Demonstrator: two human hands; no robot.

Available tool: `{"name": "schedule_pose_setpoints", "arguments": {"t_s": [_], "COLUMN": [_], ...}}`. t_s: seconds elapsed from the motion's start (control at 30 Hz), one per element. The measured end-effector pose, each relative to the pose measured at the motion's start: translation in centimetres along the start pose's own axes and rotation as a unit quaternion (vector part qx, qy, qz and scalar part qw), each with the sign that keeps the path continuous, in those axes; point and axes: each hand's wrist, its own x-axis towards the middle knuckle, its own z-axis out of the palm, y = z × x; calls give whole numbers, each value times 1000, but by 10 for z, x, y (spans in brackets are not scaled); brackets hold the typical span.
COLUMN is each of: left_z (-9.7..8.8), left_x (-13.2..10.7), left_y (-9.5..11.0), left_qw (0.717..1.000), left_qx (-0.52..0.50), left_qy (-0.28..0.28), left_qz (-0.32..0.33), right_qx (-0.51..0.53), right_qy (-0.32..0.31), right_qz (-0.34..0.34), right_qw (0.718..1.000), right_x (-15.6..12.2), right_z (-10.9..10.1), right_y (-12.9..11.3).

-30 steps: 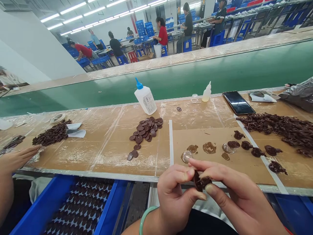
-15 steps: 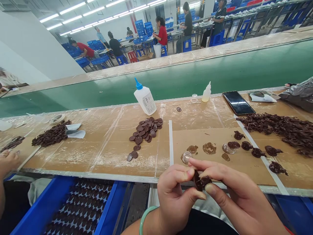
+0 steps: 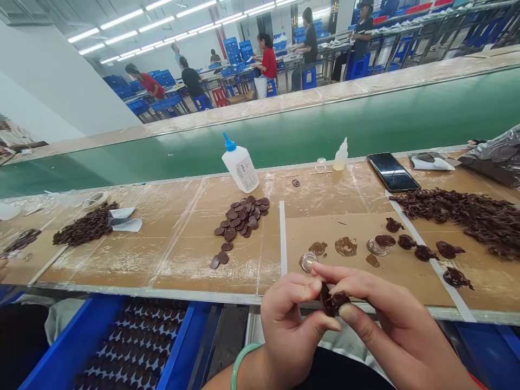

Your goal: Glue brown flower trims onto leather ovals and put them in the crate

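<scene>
Between the thumb and fingers of my left hand is a dark brown oval disc, held on edge. My right hand pinches a small dark brown curled piece against the disc's face; fingertips partly cover both. Just beyond my fingers lies a small round clear dish, beside brown smears on the cardboard. Farther right, another disc rests on a clear dish, near several discs with curled brown pieces on them. A pile of plain brown discs lies to the left.
A white bottle with a blue nozzle, a small dropper bottle and a phone stand or lie along the back. Brown curled pieces are heaped at right. Below the table edge, a blue crate holds rows of brown discs.
Both hands keep nearly the same grip on the disc and the curled piece. A co-worker's hand at the left edge has drawn almost out of view. Distant people have shifted slightly.
</scene>
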Motion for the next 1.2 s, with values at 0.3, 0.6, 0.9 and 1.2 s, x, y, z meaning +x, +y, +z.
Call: {"name": "schedule_pose_setpoints", "arguments": {"t_s": [0.3, 0.6, 0.9, 1.2], "left_z": [0, 0, 1, 8], "left_x": [-1, -2, -3, 1], "left_y": [0, 0, -4, -5], "left_qw": [1000, 1000, 1000, 948], "left_qx": [-6, -1, -8, -268], "left_qy": [-1, 3, 8, -28], "left_qz": [-11, -8, -1, -168], "right_qx": [0, 5, 2, -22], "right_qy": [3, -1, 3, -20], "right_qz": [-3, -2, -6, 45], "right_qw": [1000, 1000, 1000, 999], "right_x": [-1, -1, 0, -6], "right_z": [0, 0, 1, -9], "right_y": [1, 3, 0, 12]}}
